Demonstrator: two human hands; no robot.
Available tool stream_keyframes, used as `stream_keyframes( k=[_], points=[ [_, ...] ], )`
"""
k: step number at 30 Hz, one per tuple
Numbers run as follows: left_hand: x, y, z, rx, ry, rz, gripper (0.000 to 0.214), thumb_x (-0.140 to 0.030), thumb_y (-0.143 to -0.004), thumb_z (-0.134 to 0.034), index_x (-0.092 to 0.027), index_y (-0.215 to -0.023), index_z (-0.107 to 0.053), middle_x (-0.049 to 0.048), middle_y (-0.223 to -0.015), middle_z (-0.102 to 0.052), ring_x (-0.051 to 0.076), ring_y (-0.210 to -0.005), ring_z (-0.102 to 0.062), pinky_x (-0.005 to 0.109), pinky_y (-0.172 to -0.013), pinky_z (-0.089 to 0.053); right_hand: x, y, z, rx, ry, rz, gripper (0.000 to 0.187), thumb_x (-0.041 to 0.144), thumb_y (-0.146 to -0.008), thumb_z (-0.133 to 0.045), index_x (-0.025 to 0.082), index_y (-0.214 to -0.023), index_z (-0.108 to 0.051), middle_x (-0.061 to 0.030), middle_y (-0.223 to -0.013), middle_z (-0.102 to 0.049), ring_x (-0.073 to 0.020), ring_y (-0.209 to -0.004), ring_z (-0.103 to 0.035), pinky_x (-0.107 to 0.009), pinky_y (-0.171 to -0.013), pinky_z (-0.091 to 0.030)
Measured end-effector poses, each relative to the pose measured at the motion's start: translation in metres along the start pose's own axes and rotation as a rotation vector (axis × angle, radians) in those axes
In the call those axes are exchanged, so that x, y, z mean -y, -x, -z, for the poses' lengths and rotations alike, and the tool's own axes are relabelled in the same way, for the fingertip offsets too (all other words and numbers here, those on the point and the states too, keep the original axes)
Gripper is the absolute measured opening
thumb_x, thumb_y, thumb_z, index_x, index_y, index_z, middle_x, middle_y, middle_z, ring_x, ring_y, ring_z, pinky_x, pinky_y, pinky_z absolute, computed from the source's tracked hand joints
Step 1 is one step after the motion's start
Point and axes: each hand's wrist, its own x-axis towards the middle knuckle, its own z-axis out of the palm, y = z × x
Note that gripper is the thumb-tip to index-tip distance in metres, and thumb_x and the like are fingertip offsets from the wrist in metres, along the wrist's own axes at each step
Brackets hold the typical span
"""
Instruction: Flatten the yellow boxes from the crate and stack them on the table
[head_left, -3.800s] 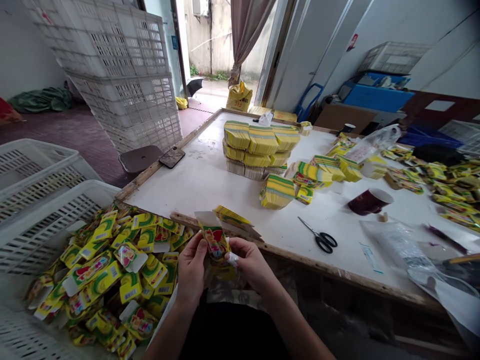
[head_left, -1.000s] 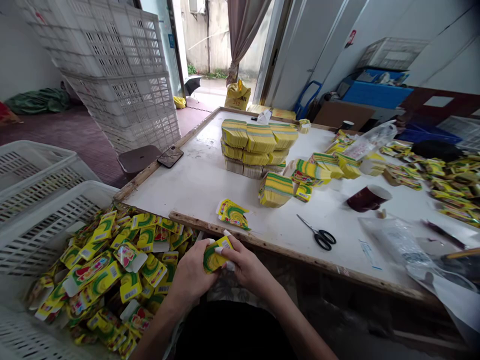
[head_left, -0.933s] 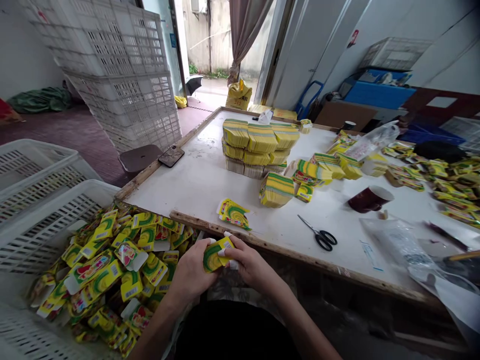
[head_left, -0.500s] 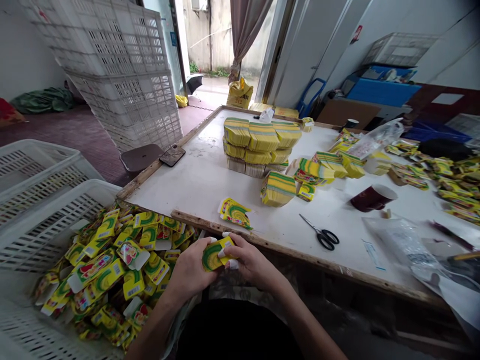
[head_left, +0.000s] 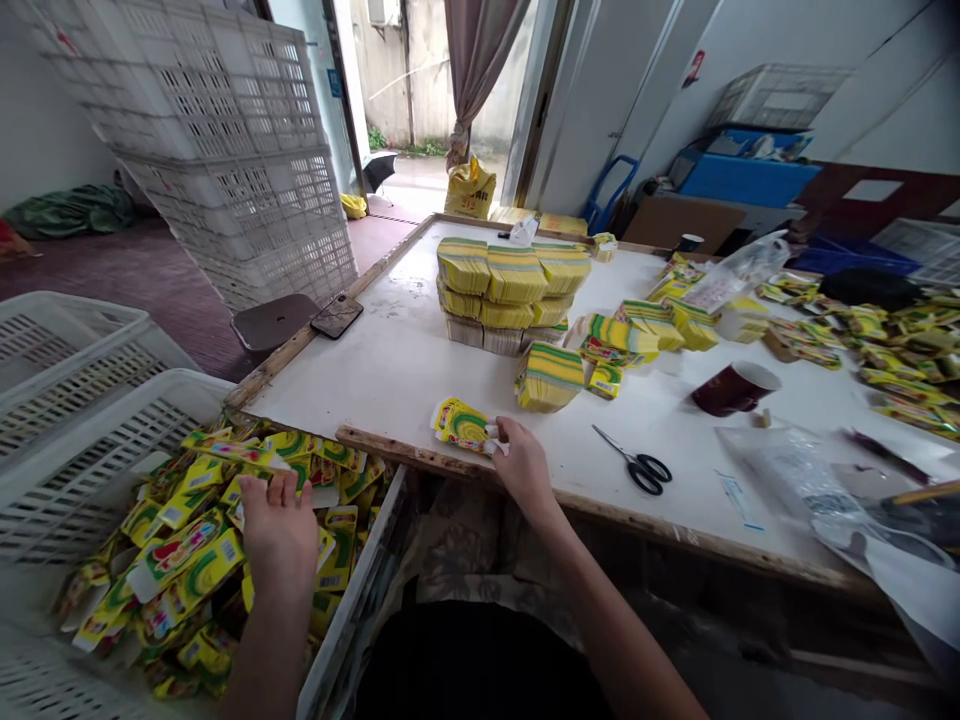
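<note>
Over the white basket (head_left: 367,590) my left hand (head_left: 279,525) is open, its fingers stretched out and apart. Just beyond its fingertips is a yellow-green small carton (head_left: 238,452), apart from the hand as far as I can see. Many more folded cartons (head_left: 191,570) fill the basket beneath. At the table's front edge, my right hand (head_left: 521,465) pinches the right end of a flat printed carton (head_left: 459,424), one of a few lying together. The thumb side is partly hidden.
Stacked bundles of flat cartons (head_left: 514,280) stand mid-table, with a nearer bundle (head_left: 551,375) in front. To the right lie scissors (head_left: 641,470), a dark mug (head_left: 731,390) and a plastic bag (head_left: 802,490). A phone (head_left: 337,316) rests at the left edge; tall crates (head_left: 225,150) stand behind.
My hands have separated. The left moved left over the basket and let go of the carton they held together; the right moved up onto the flat cartons on the table.
</note>
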Motion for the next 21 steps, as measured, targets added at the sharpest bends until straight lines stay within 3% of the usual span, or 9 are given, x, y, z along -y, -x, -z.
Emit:
stream_keyframes(
  k=[3,7,11,14,16,19,21],
  points=[
    [0.004,0.0,0.002,-0.052,0.018,0.148,0.026,-0.043,-0.079,-0.064,-0.024,-0.093,-0.052,0.0064,-0.111,-0.055,0.023,-0.117,-0.05,0.045,-0.104,-0.039,-0.012,-0.013,0.0,-0.005,0.059,-0.032,0.037,0.003,-0.069,-0.058,0.015,-0.104,-0.06,-0.0128,-0.096,-0.066,-0.0289,-0.094,-0.058,-0.041,-0.086,-0.043],
    [0.014,0.024,-0.008,0.047,0.061,0.23,0.02,-0.027,-0.077,-0.067,-0.022,-0.094,-0.058,0.0019,-0.1,-0.061,0.015,-0.094,-0.06,0.031,-0.085,-0.048,-0.016,-0.015,-0.008,0.004,0.052,-0.032,0.042,0.001,-0.064,-0.06,0.017,-0.103,-0.057,-0.0095,-0.093,-0.064,-0.0261,-0.091,-0.058,-0.039,-0.085,-0.043],
    [0.019,0.047,-0.017,0.191,0.089,0.262,0.03,-0.035,-0.074,-0.071,-0.021,-0.099,-0.063,0.0011,-0.092,-0.065,0.013,-0.083,-0.061,0.024,-0.073,-0.049,-0.012,-0.013,-0.006,-0.01,-0.045,-0.017,0.048,0.005,-0.064,-0.06,0.017,-0.109,-0.048,-0.0018,-0.081,-0.057,-0.021,-0.077,-0.057,-0.036,-0.076,-0.048],
    [0.02,0.062,-0.026,0.374,0.119,0.259,0.04,-0.048,-0.074,-0.069,-0.019,-0.101,-0.063,0.0038,-0.09,-0.067,0.015,-0.084,-0.062,0.026,-0.074,-0.05,0.002,-0.005,0.0,-0.031,-0.157,0.019,0.051,0.011,-0.071,-0.057,0.019,-0.117,-0.038,0.0009,-0.082,-0.052,-0.0165,-0.072,-0.057,-0.031,-0.07,-0.05],
    [0.021,0.071,-0.036,0.499,0.172,0.219,0.052,-0.058,-0.073,-0.067,-0.02,-0.108,-0.061,0.0067,-0.1,-0.067,0.019,-0.093,-0.063,0.029,-0.079,-0.051,0.016,0.005,0.002,-0.016,-0.256,0.05,0.053,0.013,-0.073,-0.057,0.02,-0.12,-0.034,0.0004,-0.086,-0.052,-0.0145,-0.072,-0.057,-0.028,-0.067,-0.05],
    [0.022,0.082,-0.057,0.552,0.276,0.162,0.069,-0.069,-0.067,-0.064,-0.023,-0.117,-0.057,0.0088,-0.117,-0.062,0.024,-0.11,-0.058,0.034,-0.089,-0.049,0.038,0.025,-0.004,0.113,-0.536,0.06,0.054,0.014,-0.071,-0.06,0.024,-0.118,-0.036,0.0005,-0.089,-0.052,-0.0127,-0.07,-0.056,-0.025,-0.061,-0.049],
    [0.021,0.088,-0.071,0.558,0.31,0.192,0.068,-0.072,-0.069,-0.059,-0.023,-0.116,-0.057,0.0089,-0.114,-0.063,0.025,-0.109,-0.059,0.035,-0.089,-0.05,0.047,0.037,-0.011,0.254,-0.762,0.014,0.055,0.017,-0.068,-0.066,0.025,-0.115,-0.039,0.0013,-0.087,-0.053,-0.0122,-0.068,-0.056,-0.024,-0.06,-0.047]
  ],
)
